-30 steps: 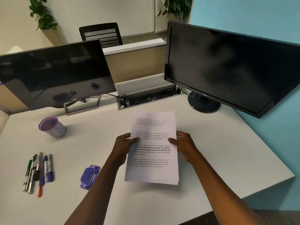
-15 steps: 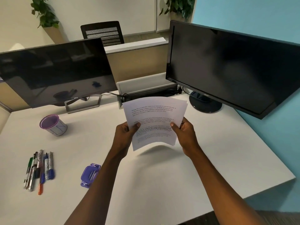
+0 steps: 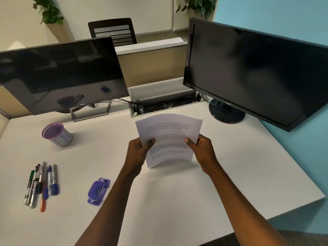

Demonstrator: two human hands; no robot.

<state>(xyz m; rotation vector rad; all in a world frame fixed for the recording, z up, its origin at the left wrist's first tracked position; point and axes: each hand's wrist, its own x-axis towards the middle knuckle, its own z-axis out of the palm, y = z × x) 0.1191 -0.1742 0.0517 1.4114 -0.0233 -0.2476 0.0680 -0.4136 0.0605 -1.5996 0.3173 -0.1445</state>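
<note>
At frame centre, the left hand (image 3: 140, 148) and right hand (image 3: 200, 148) are pinching the papers (image 3: 168, 132) by their side edges, thumbs in front, bottom edge close to the desk (image 3: 177, 192). Bare desk is lying open at lower right, while a punch (image 3: 98, 191) is sitting lower left.

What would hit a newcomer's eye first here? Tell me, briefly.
The printed sheets, held up at mid-desk between the left hand and right hand, draw the eye first. Behind loom the dark left monitor and right monitor. At left sit a purple cup, markers and a purple office tool.
</note>
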